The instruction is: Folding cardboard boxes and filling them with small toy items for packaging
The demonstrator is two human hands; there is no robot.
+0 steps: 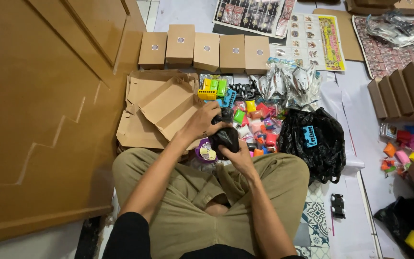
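Left hand point(202, 122) and right hand point(238, 158) both clamp a small black bag point(225, 136), its long axis upright

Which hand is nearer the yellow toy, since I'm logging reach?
Probably the left hand: it sits higher on the black bag, just below the yellow toy. The right hand is lower, under the bag.

Straight ahead of your hands, the heap of small coloured packets point(257, 125) and the flattened cardboard point(161, 108) crowd the floor, with a row of closed brown boxes point(206, 50) walling the far side. To your right the black plastic bag point(315, 144) blocks the way. Your left is shut off by the wooden panel point(39, 120).
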